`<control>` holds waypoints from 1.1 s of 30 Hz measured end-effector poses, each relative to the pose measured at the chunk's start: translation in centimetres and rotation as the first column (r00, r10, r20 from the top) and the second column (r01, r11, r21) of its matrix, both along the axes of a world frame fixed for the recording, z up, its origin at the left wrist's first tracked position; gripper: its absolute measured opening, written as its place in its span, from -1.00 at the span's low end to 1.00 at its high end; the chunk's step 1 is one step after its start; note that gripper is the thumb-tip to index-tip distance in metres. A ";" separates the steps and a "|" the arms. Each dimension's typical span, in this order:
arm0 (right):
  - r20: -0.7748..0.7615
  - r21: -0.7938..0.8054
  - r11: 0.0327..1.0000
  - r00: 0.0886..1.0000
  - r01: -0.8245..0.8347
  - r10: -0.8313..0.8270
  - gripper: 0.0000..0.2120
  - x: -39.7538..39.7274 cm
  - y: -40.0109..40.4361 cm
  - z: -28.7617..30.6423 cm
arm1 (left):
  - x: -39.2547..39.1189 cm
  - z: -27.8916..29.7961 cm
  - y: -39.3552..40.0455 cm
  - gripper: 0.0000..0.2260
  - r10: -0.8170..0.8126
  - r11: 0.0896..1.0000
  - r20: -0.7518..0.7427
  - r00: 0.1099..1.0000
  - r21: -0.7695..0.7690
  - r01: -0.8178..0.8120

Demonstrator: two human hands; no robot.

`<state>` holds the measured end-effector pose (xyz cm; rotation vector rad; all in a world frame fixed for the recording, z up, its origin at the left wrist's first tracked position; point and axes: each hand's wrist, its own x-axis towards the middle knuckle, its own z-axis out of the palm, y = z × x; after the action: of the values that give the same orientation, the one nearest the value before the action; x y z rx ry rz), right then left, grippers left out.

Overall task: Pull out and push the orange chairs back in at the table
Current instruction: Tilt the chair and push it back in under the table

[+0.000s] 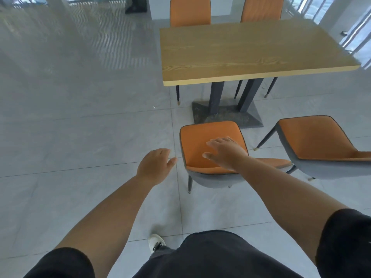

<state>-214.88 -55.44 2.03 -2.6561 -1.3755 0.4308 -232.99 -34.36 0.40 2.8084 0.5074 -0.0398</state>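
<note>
1. Orange chairs number four in our view: two on the near side stand pulled out from the counter (241, 51), and two on the far side sit tucked in, only their backs showing.
2. Nearest to us is the left near chair (202, 145), well clear of the counter edge, its back towards us. The right near chair (313, 137) stands just beside it, likewise out and turned at a slight angle.
3. Our right hand (224, 152) hovers over the left near chair's seat and back with fingers spread — we cannot tell whether it touches the back yet. Its grip holds nothing.
4. Our left hand (154, 164) hangs in the air just left of that chair, fingers loosely relaxed, apart from it and holding nothing.
5. Progress, as we judge it: the pulling-out looks done for the near pair, and pushing both back under the counter is left. The far left chair (189, 12) and far right chair (261, 10) are in place — whether they need handling, we cannot say.
</note>
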 end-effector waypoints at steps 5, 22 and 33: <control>0.066 0.100 0.995 0.998 0.001 -0.008 -0.39 -4.2 9.6 -0.3 | -4.2 1.5 8.9 -0.52 -0.002 0.990 -0.002 1.000 0.144 0.003; 0.125 0.130 0.981 0.984 -0.144 0.128 -0.34 -7.8 31.6 0.8 | -9.2 2.0 26.9 -0.38 0.196 0.966 -0.051 0.979 0.180 -0.184; 0.106 0.182 0.954 0.969 -0.238 0.222 -0.38 1.2 46.0 1.6 | -1.3 3.1 40.1 -0.37 0.264 0.950 -0.078 0.961 0.195 -0.244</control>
<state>-213.68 -9.49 3.61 -2.3934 -1.6684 0.1957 -234.31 5.76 3.53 2.9037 0.9401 -0.0898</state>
